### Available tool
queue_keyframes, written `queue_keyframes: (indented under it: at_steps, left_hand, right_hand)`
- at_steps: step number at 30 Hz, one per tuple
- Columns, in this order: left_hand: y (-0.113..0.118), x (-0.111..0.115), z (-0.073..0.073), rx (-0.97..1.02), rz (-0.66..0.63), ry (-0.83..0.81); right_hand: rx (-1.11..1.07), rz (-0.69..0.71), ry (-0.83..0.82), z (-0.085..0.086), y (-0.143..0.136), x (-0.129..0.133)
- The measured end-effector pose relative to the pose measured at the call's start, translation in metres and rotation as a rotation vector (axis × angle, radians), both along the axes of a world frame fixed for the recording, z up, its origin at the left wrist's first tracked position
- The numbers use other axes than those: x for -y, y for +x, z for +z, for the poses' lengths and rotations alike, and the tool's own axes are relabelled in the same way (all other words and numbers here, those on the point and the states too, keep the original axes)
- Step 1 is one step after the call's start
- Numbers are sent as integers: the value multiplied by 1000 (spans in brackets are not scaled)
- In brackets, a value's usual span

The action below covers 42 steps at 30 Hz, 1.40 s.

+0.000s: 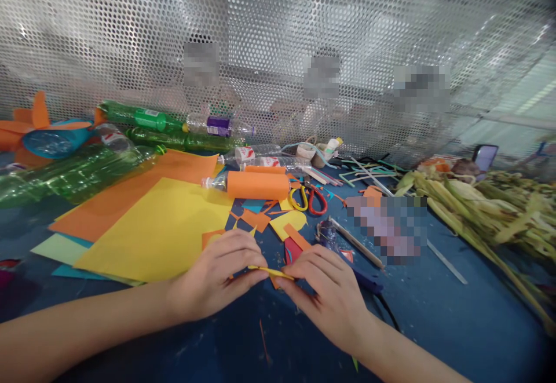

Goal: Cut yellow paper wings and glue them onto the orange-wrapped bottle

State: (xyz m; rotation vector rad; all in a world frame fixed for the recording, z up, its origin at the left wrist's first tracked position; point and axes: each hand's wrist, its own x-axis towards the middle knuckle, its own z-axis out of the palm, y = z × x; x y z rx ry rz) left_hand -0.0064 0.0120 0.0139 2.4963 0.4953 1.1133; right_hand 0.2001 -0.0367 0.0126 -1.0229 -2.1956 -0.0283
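A small piece of yellow paper [273, 272] is pinched between my two hands, seen nearly edge-on. My left hand [226, 264] closes on its left end with thumb and fingers, and my right hand [328, 290] grips its right end. Paper scraps lie just beyond, among them an orange strip [297, 237] and a rounded yellow piece [289, 222]. Behind them a clear bottle wrapped in orange paper [258, 185] rests on its side. Scissors with yellow and red handles [318, 200] are to its right. A blue glue gun [365, 278] lies beside my right hand.
Yellow sheets [160, 235] and orange sheets [125, 203] are stacked at left. Green bottles [82, 174] lie behind them, near an orange-and-blue bottle craft [52, 134]. Corn husks [482, 206] cover the right side. A wooden stick [358, 244] lies near the glue gun. Perforated metal [269, 35] stands behind.
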Motion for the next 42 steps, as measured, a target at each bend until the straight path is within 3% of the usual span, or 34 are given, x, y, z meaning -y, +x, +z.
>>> queue_keyframes:
  at_steps: [6, 11, 27, 42]
  left_hand:
    - [-2, -3, -2, 35, 45, -4]
    - [-3, -4, -4, 21, 8, 55]
    - [-2, -5, -10, 81, 73, 3]
    - [-1, -7, -16, 69, 109, -29]
  right_hand:
    - [-36, 50, -47, 1, -1, -4]
    - [-96, 49, -84, 2, -2, -5]
    - [-235, -41, -303, 7, -1, -6]
    - [-251, -40, -307, 6, 0, -8]
